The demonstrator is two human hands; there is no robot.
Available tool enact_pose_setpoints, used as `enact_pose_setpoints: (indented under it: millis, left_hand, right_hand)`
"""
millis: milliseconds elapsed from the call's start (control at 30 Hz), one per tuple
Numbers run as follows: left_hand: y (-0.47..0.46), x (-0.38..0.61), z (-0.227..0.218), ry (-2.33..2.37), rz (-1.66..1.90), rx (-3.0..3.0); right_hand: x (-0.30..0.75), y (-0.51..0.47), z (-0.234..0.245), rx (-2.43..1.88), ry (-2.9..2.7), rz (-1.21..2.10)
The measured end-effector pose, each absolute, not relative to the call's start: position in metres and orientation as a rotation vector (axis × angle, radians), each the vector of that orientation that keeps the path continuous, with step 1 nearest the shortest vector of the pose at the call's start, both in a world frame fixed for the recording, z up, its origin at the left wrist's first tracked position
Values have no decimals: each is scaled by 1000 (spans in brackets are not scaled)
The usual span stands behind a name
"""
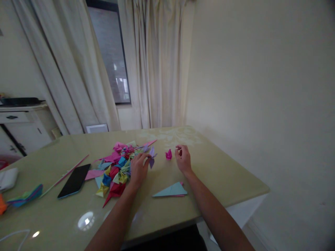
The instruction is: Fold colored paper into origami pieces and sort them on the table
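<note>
My left hand [140,168] is at the right edge of a heap of colourful origami pieces [116,176]. Its thumb and fingers pinch a purple origami piece [152,160] with pointed, petal-like tips; whether it is a flower or a crane I cannot tell. A small magenta origami crane [169,154] stands on the table between my hands. Just right of it, apart from it, is my right hand [183,158], fingers loosely curled with a gap and nothing visible in them. Closer to me lies a light blue folded paper wedge [171,190] with pink paper beneath.
A black phone [74,181] lies left of the heap, beside a thin pink-and-green stick [65,174]. Farther left are folded coloured paper [27,198], a white case [8,178] and an orange object [2,205]. The glossy table [222,174] runs along a wall on the right.
</note>
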State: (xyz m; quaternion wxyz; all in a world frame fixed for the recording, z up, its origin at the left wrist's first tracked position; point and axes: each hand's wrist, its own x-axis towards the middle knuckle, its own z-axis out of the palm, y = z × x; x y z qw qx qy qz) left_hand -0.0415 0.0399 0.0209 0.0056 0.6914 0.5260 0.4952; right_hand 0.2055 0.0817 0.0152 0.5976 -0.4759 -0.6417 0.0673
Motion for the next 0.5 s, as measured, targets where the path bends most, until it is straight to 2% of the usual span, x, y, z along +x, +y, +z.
enact_pose_setpoints:
  millis: [100, 200, 500]
  left_hand:
    - [45, -35, 22, 1266, 1768, 1753]
    - [45, -25, 21, 1029, 1725, 1397]
    - [35, -5, 15, 814, 1507, 1280]
  right_hand:
    - [196, 68, 23, -973, -1604, 106]
    - [186, 57, 26, -867, -1785, 151]
    - [172, 50, 23, -713, -1821, 348]
